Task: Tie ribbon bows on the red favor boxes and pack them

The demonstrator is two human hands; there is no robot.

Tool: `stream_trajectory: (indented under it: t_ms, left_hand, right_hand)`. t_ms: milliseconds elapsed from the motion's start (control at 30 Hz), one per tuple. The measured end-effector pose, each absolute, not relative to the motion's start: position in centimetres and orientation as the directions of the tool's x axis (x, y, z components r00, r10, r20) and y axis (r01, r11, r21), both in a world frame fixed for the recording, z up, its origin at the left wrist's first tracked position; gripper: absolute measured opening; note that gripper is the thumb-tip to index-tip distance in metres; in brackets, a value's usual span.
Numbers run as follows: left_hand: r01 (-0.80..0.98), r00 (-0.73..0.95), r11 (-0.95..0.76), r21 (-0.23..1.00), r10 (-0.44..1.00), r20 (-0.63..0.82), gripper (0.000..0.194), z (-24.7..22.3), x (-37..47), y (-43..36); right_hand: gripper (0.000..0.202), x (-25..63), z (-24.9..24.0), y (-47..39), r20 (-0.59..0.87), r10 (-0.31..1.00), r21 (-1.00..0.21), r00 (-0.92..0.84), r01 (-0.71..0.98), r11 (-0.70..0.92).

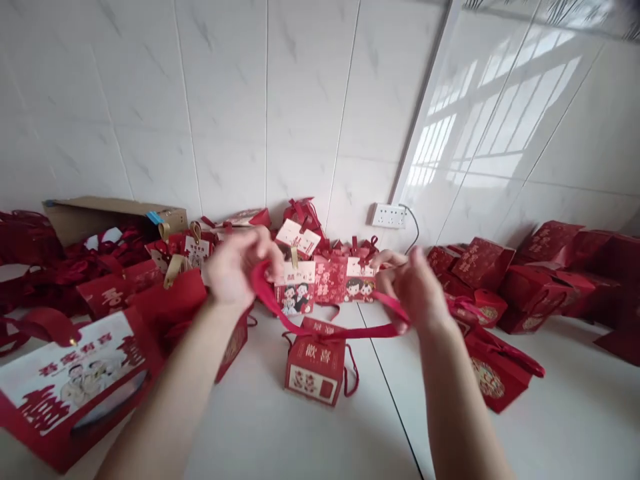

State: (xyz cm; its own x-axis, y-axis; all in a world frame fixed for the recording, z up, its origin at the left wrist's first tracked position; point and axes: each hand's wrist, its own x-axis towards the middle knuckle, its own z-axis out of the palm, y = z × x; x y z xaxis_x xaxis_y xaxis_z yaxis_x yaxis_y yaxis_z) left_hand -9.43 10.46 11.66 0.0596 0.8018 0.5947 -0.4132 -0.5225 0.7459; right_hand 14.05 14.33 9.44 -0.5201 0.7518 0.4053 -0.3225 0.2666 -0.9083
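Observation:
A length of red ribbon (360,331) sags between my two hands, above and just behind a small red gift box (315,363). My left hand (243,263), blurred by motion, grips one end of the ribbon. The other end is pinched in my right hand (413,287). The box has gold lettering, a pale panel with little figures and a dark red cord loop on each side. It rests on the white surface, with no finger touching it. Behind it stand red boxes with cartoon couples (296,298) on their fronts.
At the left are a large red gift bag (70,387) with a white panel and an open cardboard carton (120,207) among red ribbons. More red boxes (535,293) are piled at the right. A power strip (389,215) is on the tiled wall (300,100).

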Motion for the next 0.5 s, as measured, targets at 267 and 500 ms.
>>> stream_trajectory:
  t_ms: [267,500]
  left_hand:
    - [0.301,0.203,-0.449,0.841,0.892,0.403,0.030,9.3,-9.4,9.9]
    - [0.753,0.221,-0.196,0.628,0.975,0.039,0.042,1.0,-9.4,11.1]
  right_hand:
    - [0.050,15.5,7.0,13.3,-0.225,0.824,-0.744,-0.519,0.638,0.199]
    - [0.044,14.8,1.9,13.4,-0.232,0.728,-0.778,-0.645,0.572,0.259]
